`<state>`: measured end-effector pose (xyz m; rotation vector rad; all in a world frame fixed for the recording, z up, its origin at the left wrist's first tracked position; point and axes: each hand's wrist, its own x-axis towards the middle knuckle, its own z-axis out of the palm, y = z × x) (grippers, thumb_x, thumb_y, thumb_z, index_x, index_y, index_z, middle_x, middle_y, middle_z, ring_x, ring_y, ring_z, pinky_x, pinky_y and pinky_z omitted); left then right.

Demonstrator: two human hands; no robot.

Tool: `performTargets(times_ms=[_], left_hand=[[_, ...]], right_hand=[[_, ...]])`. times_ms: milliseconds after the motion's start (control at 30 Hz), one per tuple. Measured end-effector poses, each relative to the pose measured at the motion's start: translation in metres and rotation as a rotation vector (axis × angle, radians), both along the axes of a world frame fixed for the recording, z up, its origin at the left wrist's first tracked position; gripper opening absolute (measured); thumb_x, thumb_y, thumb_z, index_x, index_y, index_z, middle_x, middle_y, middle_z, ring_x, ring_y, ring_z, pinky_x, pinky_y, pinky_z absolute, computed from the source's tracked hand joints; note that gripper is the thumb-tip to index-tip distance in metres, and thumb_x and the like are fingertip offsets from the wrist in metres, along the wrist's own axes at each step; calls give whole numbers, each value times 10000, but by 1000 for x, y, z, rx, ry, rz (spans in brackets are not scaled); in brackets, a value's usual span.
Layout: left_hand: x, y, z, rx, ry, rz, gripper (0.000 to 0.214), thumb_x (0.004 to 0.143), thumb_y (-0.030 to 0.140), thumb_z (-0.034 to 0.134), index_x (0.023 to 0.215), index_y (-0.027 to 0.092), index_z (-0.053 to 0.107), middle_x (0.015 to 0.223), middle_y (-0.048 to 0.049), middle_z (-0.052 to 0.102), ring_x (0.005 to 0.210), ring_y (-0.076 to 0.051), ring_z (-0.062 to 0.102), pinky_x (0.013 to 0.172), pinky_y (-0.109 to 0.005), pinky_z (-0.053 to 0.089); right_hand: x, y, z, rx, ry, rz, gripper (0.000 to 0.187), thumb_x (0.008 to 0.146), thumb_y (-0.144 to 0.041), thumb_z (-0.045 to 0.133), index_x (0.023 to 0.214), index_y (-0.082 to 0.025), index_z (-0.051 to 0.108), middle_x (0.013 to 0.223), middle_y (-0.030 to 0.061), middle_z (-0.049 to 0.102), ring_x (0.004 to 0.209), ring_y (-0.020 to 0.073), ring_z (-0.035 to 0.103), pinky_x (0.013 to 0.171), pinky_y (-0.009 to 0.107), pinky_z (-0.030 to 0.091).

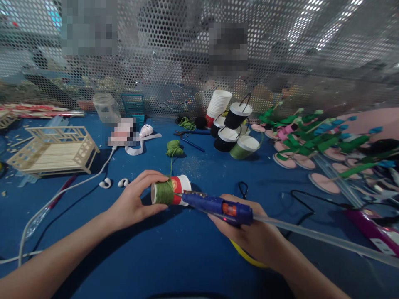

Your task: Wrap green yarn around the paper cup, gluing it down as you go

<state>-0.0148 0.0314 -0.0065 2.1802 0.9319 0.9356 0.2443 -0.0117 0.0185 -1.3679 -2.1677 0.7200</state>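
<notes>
Lying on its side, a red and white paper cup (184,185) has green yarn (164,192) wound round its lower part. My left hand (141,197) grips this cup at its wrapped end, thumb on the near side and fingers on the far side. A strand runs from the cup to a small ball of green yarn (174,148) behind it. In my right hand (246,224) is a blue hot glue gun (215,207) with a long clear glue stick in its back. Its nozzle points left, at the edge of the wound yarn; whether it touches cannot be made out.
Yarn-wrapped cups (245,147) and a stack of paper cups (219,104) stand behind. Pliers (190,135) lie nearby. At left are a small wooden bed frame (56,151), a white cable and earbuds (106,183); at right, green craft flowers (339,149) and a purple power strip (370,230).
</notes>
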Motion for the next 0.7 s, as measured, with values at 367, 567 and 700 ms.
performTargets(times_ms=[367,567,700], left_hand=[[0,0,1,10,-10,0,430,746,248,659,1132,198,479,1101,-104,502,1048,-227,490,912,-388,430],[1,-1,1,2,7,-19,426,753,233,649,1141,202,475,1107,-103,504,1050,-222,491,909,-384,431],[3,-1,1,-95,-72,32,418,736,253,661,1114,201,490,1074,-89,502,984,-209,527,835,-339,482]], right_hand=[[-2,2,-1,41,23,-10,167,805,-242,496,649,-207,448,578,-42,473,507,91,446,488,202,355],[0,2,-2,33,28,-15,155,807,-253,499,670,-209,441,593,-42,477,519,94,451,498,207,358],[-2,2,1,11,16,-7,176,807,-243,490,645,-211,430,574,-46,471,505,93,441,485,207,355]])
